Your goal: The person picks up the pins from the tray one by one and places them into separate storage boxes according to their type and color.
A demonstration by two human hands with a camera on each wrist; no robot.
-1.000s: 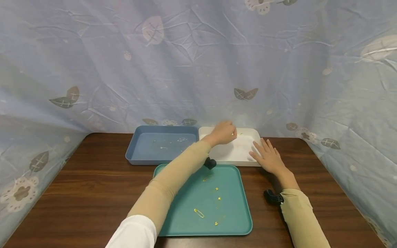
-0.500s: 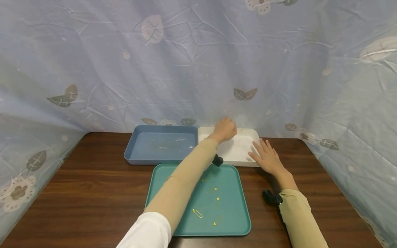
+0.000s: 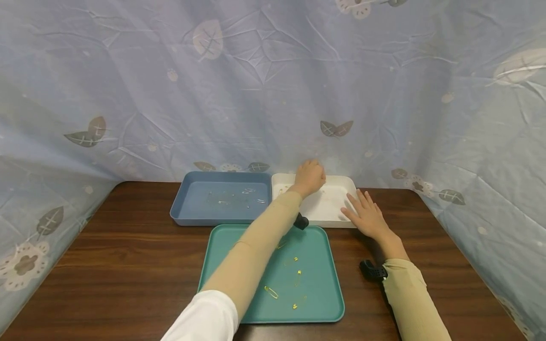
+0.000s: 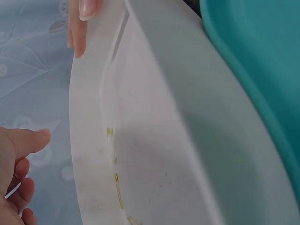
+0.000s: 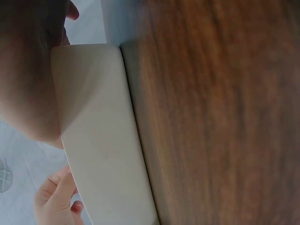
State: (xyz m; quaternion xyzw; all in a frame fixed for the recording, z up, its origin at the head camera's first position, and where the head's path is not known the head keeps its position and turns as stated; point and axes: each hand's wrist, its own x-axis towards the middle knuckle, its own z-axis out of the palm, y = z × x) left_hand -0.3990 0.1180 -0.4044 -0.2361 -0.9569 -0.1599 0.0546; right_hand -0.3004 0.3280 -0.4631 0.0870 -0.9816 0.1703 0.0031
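Note:
My left hand (image 3: 310, 177) hovers over the back of the white tray (image 3: 326, 223). Its thumb stands out and its fingers curl loosely in the left wrist view, with nothing seen between them. Below it, gold safety pins (image 4: 119, 191) lie along the tray's inner edge. My right hand (image 3: 368, 217) rests at the tray's right rim with fingers spread; two of its fingertips (image 4: 80, 44) show over the rim in the left wrist view. Nearer me, a teal tray (image 3: 313, 312) carries several gold safety pins (image 3: 271, 292), partly screened by my left forearm.
A blue tray (image 3: 187, 206) with several silver safety pins (image 3: 249, 191) adjoins the white tray on the left. All the trays stand on a dark wooden table (image 3: 106, 265). A patterned curtain (image 3: 264, 94) hangs close behind.
My left hand has shifted slightly up toward the curtain, and its forearm has swung right over the teal tray. My right hand holds its place at the white tray's rim.

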